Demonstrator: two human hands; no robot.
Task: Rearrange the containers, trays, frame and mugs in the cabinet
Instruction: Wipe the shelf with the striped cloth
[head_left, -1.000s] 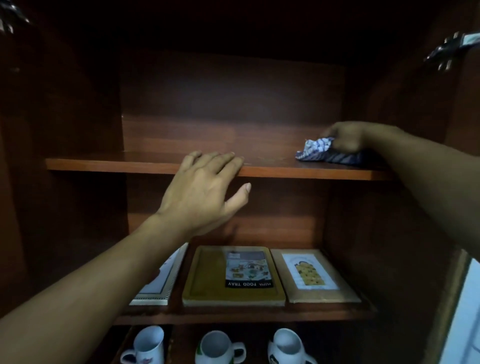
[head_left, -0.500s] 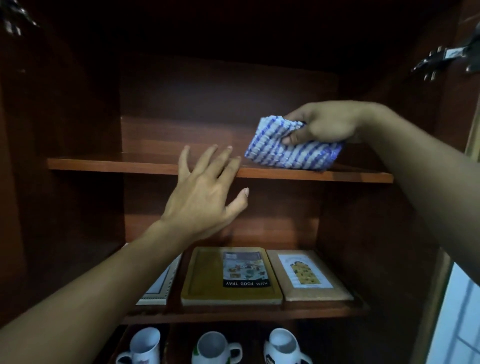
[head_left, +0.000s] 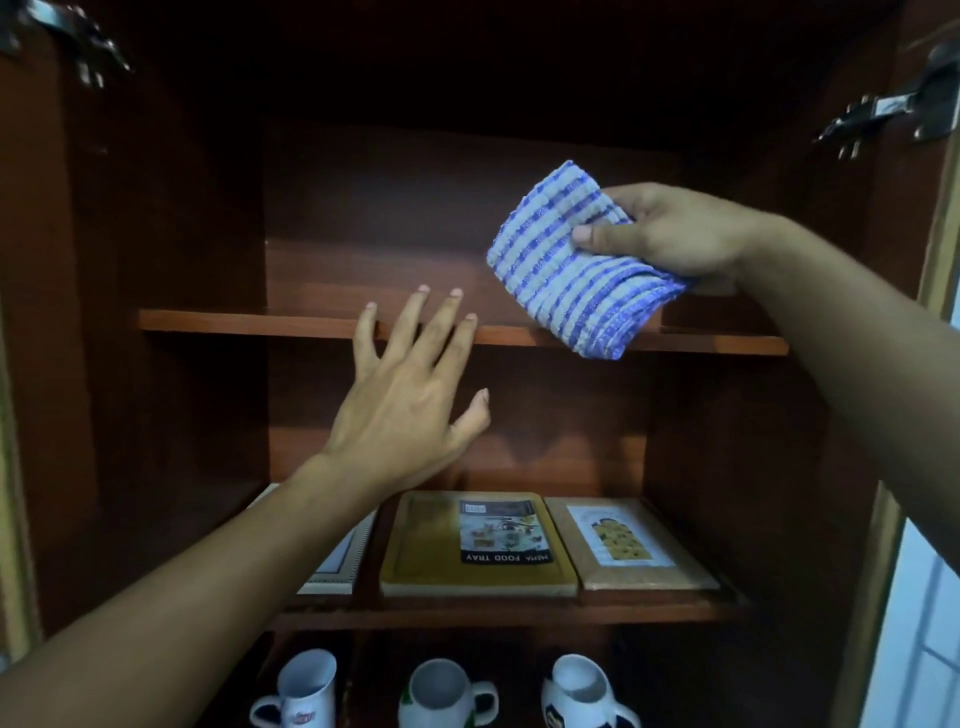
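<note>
Right hand (head_left: 670, 234) pinches the folded striped cloth (head_left: 576, 265) above the upper shelf (head_left: 234, 322); left hand (head_left: 400, 410) hovers spread. Best lay the cloth flat before wiping.

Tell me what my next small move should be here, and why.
Probably set the cloth aside: your right hand grips it above the upper shelf, while your open left hand holds nothing, free for the food tray below.

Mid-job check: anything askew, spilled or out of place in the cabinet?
Nothing looks spilled or damaged. The food tray, the smaller tray and the frame lie flat side by side; three mugs stand upright below. The only stray item is the blue striped cloth gripped in the right hand by the upper shelf.
</note>
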